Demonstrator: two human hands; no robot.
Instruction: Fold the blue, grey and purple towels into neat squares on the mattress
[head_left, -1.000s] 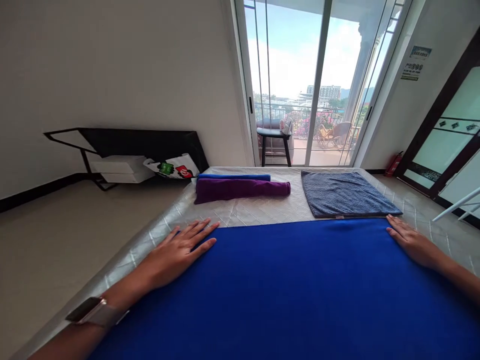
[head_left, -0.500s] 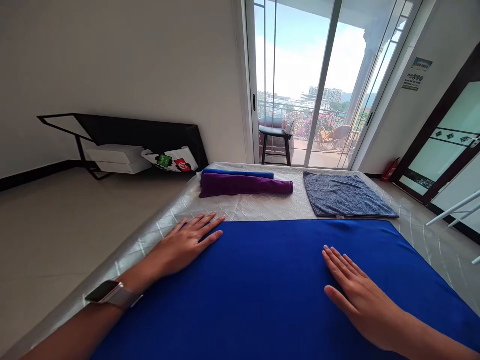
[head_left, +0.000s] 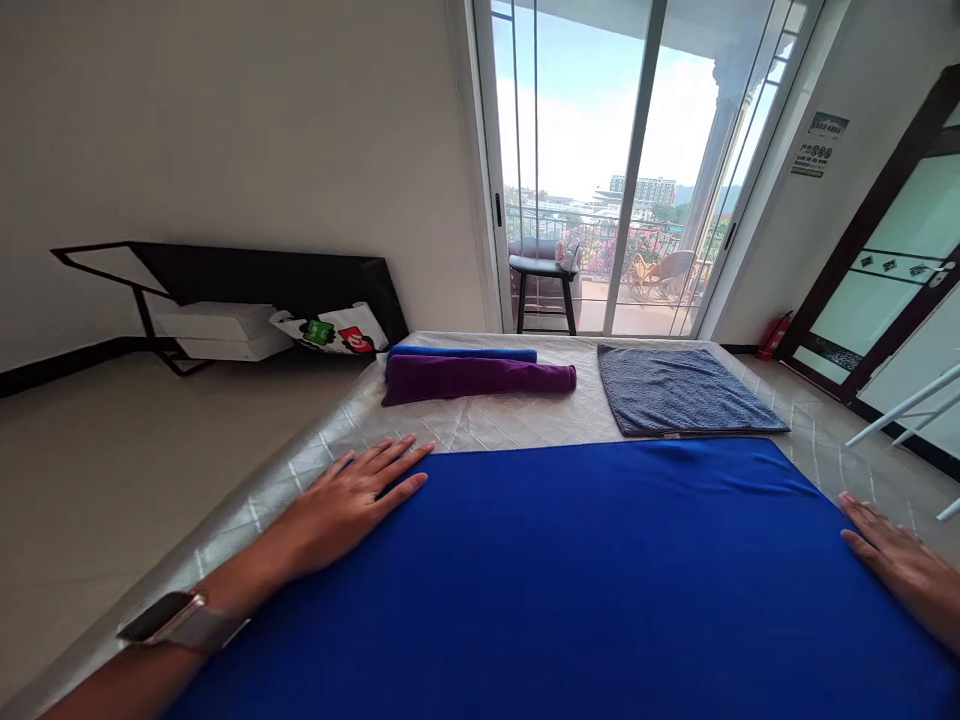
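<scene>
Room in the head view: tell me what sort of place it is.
Probably a bedroom or guest room: a quilted mattress carrying towels, a sliding glass door onto a balcony, and a posted wall notice beside it.

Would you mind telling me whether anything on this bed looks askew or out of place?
Nothing stands out. The blue cloth lies flat under both hands, the grey towel lies smooth, and the purple roll sits neatly.

Both forearms were bare, with no sleeves showing. The left wrist carried a smartwatch point(head_left: 166, 617) with a dark rectangular face, a pale metallic case and a light grey band, worn just behind the left hand point(head_left: 352, 497). The right hand point(head_left: 896, 560) wore no ring or band.
</scene>
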